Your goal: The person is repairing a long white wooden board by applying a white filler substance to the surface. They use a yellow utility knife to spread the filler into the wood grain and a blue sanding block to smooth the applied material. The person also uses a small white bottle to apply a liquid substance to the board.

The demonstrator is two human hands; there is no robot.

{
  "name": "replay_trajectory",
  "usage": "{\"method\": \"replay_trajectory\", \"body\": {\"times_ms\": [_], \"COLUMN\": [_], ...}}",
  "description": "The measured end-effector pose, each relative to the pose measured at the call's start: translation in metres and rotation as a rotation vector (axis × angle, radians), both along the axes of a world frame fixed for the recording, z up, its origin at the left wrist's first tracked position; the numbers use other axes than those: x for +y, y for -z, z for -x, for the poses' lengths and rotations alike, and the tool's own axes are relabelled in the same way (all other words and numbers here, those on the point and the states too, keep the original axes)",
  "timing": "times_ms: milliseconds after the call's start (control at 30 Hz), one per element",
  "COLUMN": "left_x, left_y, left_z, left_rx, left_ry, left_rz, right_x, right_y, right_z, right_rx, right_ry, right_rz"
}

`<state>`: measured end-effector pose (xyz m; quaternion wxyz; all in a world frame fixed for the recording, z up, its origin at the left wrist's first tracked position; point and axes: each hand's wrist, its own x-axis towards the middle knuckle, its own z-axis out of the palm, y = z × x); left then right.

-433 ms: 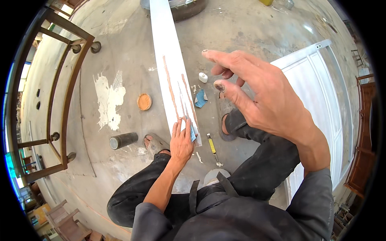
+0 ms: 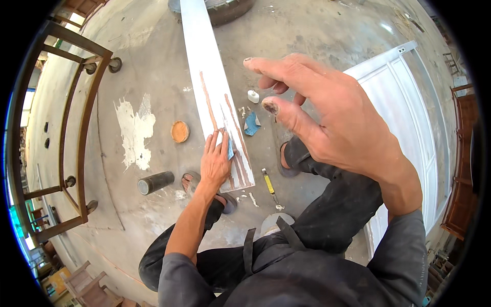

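A long white board (image 2: 202, 46) with brown streaks along its near part stretches away from my feet, its far end over a tyre (image 2: 232, 14). My left hand (image 2: 216, 165) presses a piece of blue sandpaper (image 2: 230, 149) onto the streaked part, fingers pointing away from me. Most of the sandpaper is hidden under the hand. Close to the camera, my right hand (image 2: 340, 115) is raised in the air, thumb and index finger apart with nothing between them. Its thumb tip carries a dark mark.
Beside the board lie a blue sandpaper scrap (image 2: 251, 124), a small white bottle (image 2: 253, 96), a yellow utility knife (image 2: 268, 181) and an orange-filled round lid (image 2: 180, 131). A dark cylinder (image 2: 156, 182) lies left. A wheeled frame (image 2: 87, 123) stands left; a white panelled door (image 2: 404, 105) lies right.
My left hand has slid the sandpaper away from me along the board, uncovering streaks near the close end. My right hand stays raised, slightly further left in view.
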<state>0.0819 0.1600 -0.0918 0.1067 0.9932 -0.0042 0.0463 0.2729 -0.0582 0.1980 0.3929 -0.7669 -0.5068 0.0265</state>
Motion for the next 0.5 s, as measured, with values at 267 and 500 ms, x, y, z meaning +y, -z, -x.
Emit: {"method": "replay_trajectory", "body": {"times_ms": [267, 500], "left_x": [0.015, 0.025], "left_y": [0.000, -0.013], "left_z": [0.011, -0.034], "left_rx": [-0.001, -0.028], "left_ry": [0.107, 0.120], "left_rz": [-0.009, -0.028], "right_x": [-0.004, -0.007], "right_y": [-0.008, 0.000], "right_z": [-0.007, -0.007], "right_rx": [-0.012, 0.028], "right_ry": [0.064, 0.057], "right_rz": [-0.024, -0.025]}}
